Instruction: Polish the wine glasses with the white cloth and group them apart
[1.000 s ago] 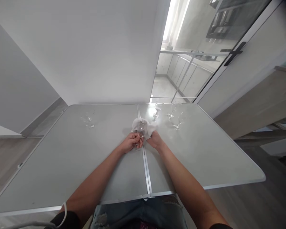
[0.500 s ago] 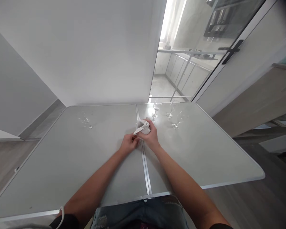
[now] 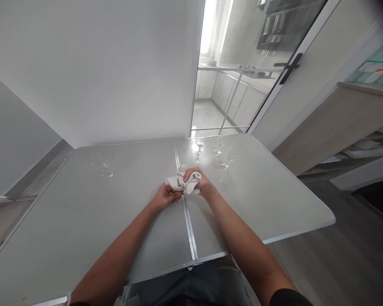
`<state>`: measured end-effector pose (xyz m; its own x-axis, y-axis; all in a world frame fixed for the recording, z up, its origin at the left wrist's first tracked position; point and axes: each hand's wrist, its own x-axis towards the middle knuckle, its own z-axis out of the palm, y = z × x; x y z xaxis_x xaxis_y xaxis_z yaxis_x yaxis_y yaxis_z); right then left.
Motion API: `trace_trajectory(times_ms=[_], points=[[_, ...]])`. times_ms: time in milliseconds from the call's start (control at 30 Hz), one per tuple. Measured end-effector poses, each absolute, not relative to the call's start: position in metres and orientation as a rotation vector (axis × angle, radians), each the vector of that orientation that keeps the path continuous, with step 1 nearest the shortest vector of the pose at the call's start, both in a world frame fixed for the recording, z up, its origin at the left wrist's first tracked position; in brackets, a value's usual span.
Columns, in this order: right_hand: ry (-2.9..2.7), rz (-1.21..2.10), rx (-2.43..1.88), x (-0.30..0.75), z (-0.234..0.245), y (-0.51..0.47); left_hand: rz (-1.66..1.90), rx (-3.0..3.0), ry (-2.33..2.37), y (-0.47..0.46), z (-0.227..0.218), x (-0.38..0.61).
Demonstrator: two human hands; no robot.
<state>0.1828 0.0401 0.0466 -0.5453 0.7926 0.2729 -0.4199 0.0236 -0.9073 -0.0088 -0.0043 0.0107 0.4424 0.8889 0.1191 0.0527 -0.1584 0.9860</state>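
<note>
Over the table's middle seam, my right hand (image 3: 201,180) is closed on a bunched white cloth (image 3: 180,180). The cloth is folded and spreads left toward my other hand. My left hand (image 3: 166,197) is just below the cloth's left end, its fingers pinched together. A faint clear glint shows under those fingers, but what they grip is mostly hidden by hand and cloth. Beyond my right hand stand three clear stemmed glasses: one near the seam (image 3: 198,148), one farther right (image 3: 218,148) and one closer to me (image 3: 227,160).
More clear glassware (image 3: 102,165), hard to make out, is at the left of the grey folding table (image 3: 140,242). A white wall (image 3: 124,76) borders the table's far edge. A glass door (image 3: 239,85) is at the back right, with wooden shelving (image 3: 335,123) beside it.
The cloth has been turned and spread wider toward my left hand. Both hands sit slightly lower and further left in view, and the whole view has shifted a little to the right.
</note>
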Motion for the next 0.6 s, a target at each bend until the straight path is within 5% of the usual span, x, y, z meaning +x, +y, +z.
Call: trace_trajectory(times_ms=[367, 600], points=[[-1.633, 0.679, -0.795, 0.149, 0.043, 0.021, 1.117, 1.381, 0.949, 0.003, -0.002, -0.008], [-1.498, 1.091, -0.799, 0.170, 0.048, 0.040, 1.015, 1.580, 1.034, -0.004, 0.010, -0.003]])
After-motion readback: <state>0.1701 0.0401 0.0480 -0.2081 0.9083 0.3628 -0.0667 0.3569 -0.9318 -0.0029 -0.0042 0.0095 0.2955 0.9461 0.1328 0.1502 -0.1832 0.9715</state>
